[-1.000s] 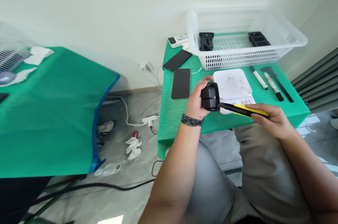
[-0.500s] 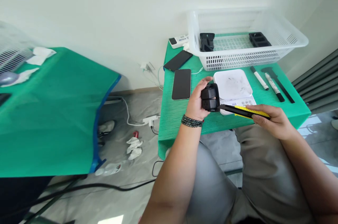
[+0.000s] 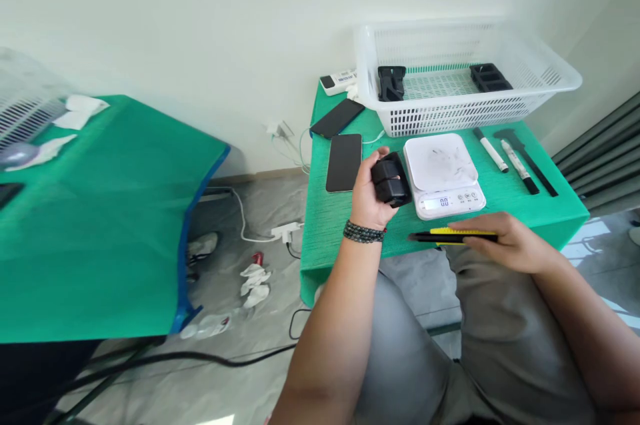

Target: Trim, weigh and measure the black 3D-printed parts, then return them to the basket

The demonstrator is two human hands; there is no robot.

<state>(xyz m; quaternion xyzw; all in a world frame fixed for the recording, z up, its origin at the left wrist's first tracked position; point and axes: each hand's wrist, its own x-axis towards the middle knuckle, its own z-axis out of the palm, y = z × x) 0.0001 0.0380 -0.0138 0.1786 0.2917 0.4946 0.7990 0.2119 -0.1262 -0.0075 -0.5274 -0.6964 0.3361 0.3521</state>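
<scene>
Well to the left of the white scale, a green-covered table is standing apart, outside the hands' working space. Nearer, on the scale's left, a dark phone is lying flat, with another phone resting behind it; both are probably sitting there so that the space before the scale is serving the hands. Just left of the scale, the left hand is cupping a black molded part from its left side, presumably steadying it while leaving the side toward the scale uncovered. Behind the scale, a white basket is holding two black pieces, seemingly within reach yet out of the way. The scale itself is showing 0.0, since the part is resting in the palm. In front of the scale, the right hand is gripping a yellow-and-black knife by its handle, the blade pointing left, apart from the part; that low hold is likely sparing the left fingers. Right of the scale, two markers and a dark caliper-like tool are lying slantwise, apparently handy for the right hand.
</scene>
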